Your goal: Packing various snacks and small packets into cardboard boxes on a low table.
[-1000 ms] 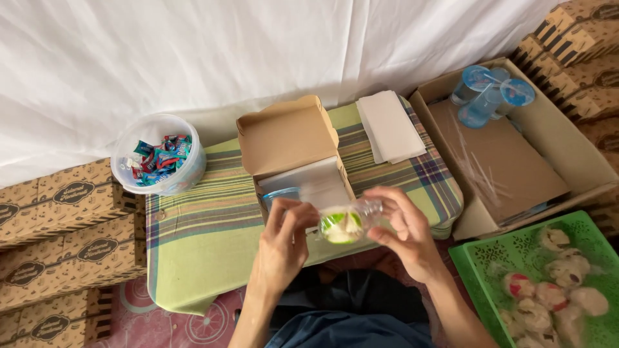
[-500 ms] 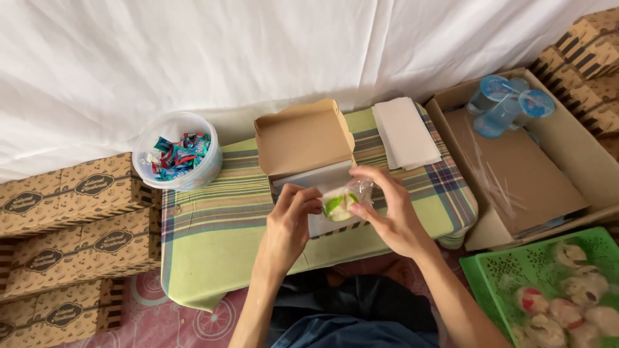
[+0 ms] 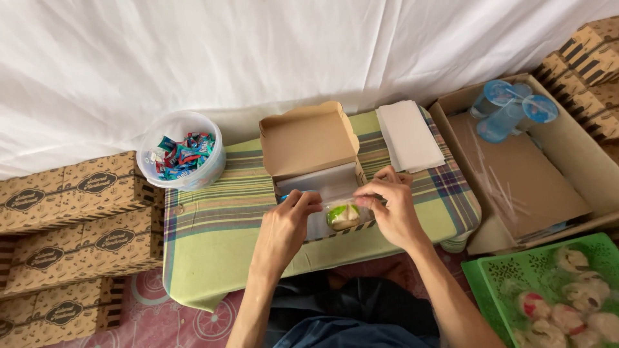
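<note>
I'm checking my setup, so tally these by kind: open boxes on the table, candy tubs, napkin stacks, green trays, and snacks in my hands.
Open box: 1
Candy tub: 1
Napkin stack: 1
Green tray: 1
Held snack: 1
Total: 5

Both forearms reach up from the lower frame; left hand [image 3: 284, 227] and right hand [image 3: 391, 212] meet mid-frame, fingers [image 3: 308, 200] pinched.

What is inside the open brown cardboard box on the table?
In the open cardboard box lie a clear plastic liner and a wrapped green-and-white snack, which both hands, left and right, grip. A blue item shows by the left fingers. The hands hide the rest.
</note>
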